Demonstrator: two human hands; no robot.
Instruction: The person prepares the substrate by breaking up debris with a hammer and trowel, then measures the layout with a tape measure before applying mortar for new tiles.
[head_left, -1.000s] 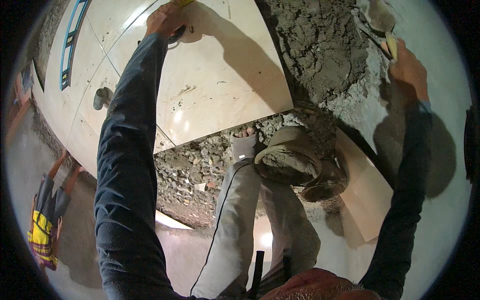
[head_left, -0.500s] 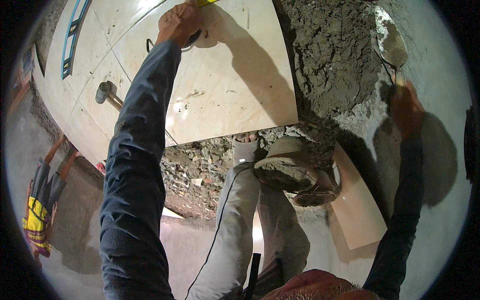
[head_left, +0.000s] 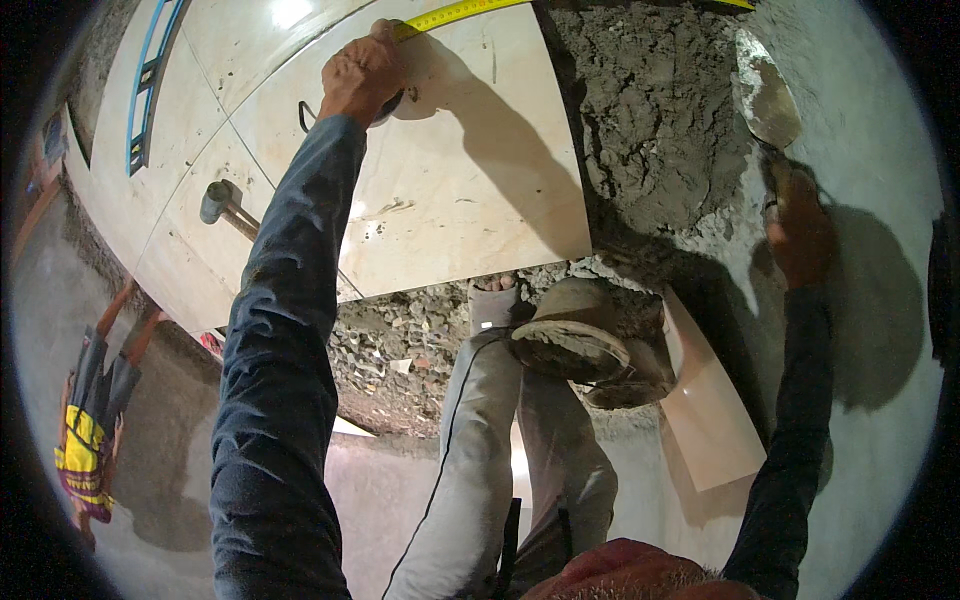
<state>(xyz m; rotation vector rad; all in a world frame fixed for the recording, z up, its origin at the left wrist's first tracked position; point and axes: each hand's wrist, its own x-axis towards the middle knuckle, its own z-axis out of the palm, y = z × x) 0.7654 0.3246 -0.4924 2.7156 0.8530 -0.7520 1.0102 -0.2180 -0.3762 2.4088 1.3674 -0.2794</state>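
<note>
My left hand (head_left: 362, 74) is closed around a tape measure, whose dark case mostly hides under the palm. From it the yellow tape blade (head_left: 465, 13) runs right across a large cream tile (head_left: 470, 215), leaves the upper edge, and shows again above the mortar. At the right, my right hand (head_left: 801, 228) grips a trowel (head_left: 768, 92) by its handle. Grey mortar clings to the trowel's blade, which lies by the wall at the edge of the rough mortar bed (head_left: 660, 120).
A mallet (head_left: 216, 203) and a blue spirit level (head_left: 148, 95) lie on the tiles at left. Near my feet stand a mortar-crusted bucket (head_left: 575, 330) and a leaning tile piece (head_left: 708, 400) over rubble (head_left: 390, 350). Another person (head_left: 90, 410) in a yellow vest stands far left.
More of the yellow tape blade shows, including a far stretch above the mortar. The trowel and right hand have shifted slightly left. The whole view has shifted a little.
</note>
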